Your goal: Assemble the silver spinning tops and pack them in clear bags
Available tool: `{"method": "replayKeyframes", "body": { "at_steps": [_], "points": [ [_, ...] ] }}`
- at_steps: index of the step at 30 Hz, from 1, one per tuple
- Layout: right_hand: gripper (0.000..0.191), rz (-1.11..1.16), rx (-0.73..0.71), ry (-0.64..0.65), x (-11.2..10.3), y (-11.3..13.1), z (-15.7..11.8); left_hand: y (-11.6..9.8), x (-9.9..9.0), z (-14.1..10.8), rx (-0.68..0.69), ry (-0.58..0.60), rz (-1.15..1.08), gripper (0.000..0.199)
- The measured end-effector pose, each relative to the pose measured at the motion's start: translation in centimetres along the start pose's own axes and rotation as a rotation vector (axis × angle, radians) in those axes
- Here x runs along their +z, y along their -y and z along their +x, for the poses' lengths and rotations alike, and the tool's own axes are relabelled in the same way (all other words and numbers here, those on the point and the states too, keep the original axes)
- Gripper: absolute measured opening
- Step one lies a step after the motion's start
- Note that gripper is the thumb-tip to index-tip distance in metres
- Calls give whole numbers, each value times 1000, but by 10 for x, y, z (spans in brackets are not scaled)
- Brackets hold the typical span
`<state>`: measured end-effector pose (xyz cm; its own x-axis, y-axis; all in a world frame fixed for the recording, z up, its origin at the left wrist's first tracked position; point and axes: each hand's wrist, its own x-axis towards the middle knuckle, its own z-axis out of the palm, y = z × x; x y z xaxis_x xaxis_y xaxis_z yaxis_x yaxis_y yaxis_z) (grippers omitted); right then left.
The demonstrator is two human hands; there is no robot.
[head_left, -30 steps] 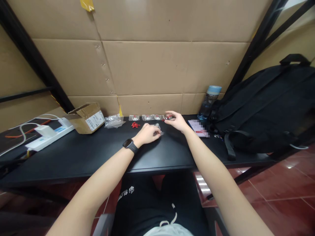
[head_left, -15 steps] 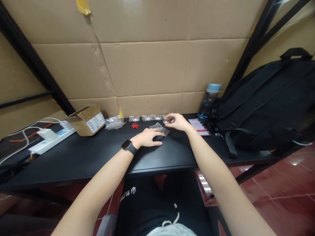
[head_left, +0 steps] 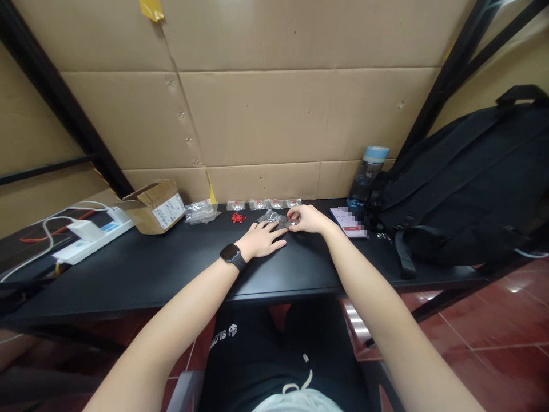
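Toward the back edge of the desk [head_left: 171, 274], my left grip [head_left: 259, 240] lies spread against a clear bag [head_left: 271, 217]; my right grip [head_left: 307, 219] pinches an apparently red item [head_left: 294, 220].

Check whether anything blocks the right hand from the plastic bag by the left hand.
Nothing visible does: the right hand, a red item at its fingertips, is at the right end of the plastic bag.

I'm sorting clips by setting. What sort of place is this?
Probably a makeshift indoor workstation: a black desk stands before a wall of brown cardboard, with a white power strip, plugs in it, at the left.
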<state>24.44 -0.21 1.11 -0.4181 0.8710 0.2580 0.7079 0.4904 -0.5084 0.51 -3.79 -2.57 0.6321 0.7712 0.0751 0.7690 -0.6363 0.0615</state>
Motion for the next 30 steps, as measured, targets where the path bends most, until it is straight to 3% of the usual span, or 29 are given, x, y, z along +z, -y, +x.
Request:
{"method": "replayKeyframes", "body": {
  "at_steps": [8,14,21,30],
  "points": [
    [38,-60,-20,-21,13,-9,6,0,-1,1,9,19,-40,65],
    [25,-30,-28,-4,14,-11,7,8,-9,0,39,73,-78,58],
    [28,-27,-24,8,13,-6,6,16,-19,-2,74,141,-124,51],
    [15,85,-30,125,6,-4,4,14,-19,-2,94,118,-151,48]
  ]
}}
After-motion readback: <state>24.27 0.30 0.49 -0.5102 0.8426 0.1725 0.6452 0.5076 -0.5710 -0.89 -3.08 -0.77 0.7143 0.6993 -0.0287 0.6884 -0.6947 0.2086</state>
